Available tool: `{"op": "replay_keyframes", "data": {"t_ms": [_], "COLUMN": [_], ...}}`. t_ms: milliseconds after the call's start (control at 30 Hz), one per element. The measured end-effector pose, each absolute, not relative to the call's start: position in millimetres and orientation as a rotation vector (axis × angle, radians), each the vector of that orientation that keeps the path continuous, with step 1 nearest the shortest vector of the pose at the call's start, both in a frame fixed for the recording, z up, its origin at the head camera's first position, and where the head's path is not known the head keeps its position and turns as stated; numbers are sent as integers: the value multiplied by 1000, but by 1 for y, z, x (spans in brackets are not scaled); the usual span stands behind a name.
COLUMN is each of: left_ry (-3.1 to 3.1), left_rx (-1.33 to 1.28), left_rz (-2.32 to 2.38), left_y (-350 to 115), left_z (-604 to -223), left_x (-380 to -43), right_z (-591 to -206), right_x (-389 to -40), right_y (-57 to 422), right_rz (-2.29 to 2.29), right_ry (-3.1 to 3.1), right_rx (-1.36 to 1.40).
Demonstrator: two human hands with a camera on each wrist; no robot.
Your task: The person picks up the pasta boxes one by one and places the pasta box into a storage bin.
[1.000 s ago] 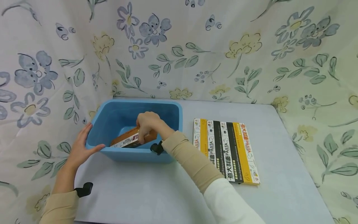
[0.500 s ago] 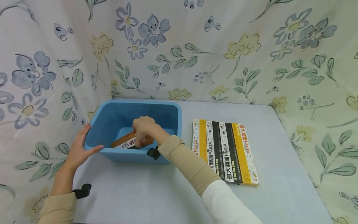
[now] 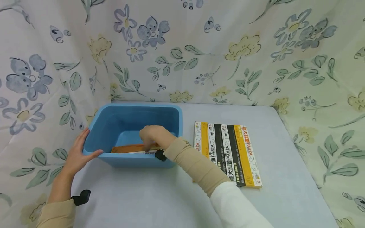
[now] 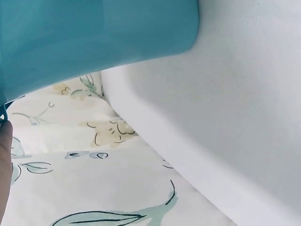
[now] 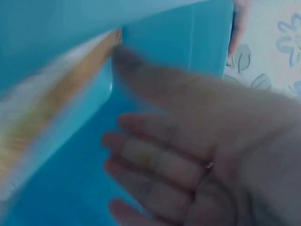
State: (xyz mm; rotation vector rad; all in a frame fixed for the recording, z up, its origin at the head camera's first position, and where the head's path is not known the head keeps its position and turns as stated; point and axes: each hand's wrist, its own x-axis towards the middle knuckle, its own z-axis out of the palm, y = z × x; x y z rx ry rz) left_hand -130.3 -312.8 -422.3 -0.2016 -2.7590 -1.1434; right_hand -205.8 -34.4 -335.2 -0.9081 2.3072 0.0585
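Note:
A blue plastic bin (image 3: 128, 162) stands at the back left of the table. Inside it, a pasta box (image 3: 125, 148) with an orange-brown edge lies lengthwise along the near wall. My right hand (image 3: 155, 134) reaches into the bin over this box. Up close in the right wrist view, the box (image 5: 56, 103) leans by the wall, the thumb tip is right at its edge, and the other fingers are loosely extended over the bin floor, holding nothing. My left hand (image 3: 78, 155) rests at the bin's front left corner, thumb spread along the near rim and straight fingers along the left side.
Several pasta boxes (image 3: 228, 152) with white, black and yellow stripes lie side by side on the white table (image 3: 134, 196), right of the bin. A floral curtain (image 3: 182, 47) surrounds the table at the back and sides.
The pasta box in the bin has moved from slanted, label showing, to lying along the near wall. My right hand has loosened from it. My left hand stays at the corner.

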Motion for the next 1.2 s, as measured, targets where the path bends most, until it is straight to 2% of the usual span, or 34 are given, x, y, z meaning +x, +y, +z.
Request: {"op": "replay_keyframes", "data": {"t_ms": [300, 500, 867, 1033, 1200], "left_ry": [-2760, -2766, -2763, -2759, -2763], "left_rx": [-187, -181, -173, -179, -168], "left_rz": [-1154, -1150, -1148, -1156, -1146], "left_y": [-314, -315, -312, -312, -313], "left_z": [-422, -423, -423, -423, -421], "left_x": [-129, -129, -129, -128, -128], "right_z": [-316, -322, -334, -356, -381], "right_x": [-195, -199, -189, -171, -158], "right_y": [-32, -21, 36, 77, 120], "right_rz": [-58, -196, -821, -1149, -1374], "right_ry": [2365, 2355, 2420, 2510, 2627], "right_rx": [-933, -974, -1156, -1058, -787]}}
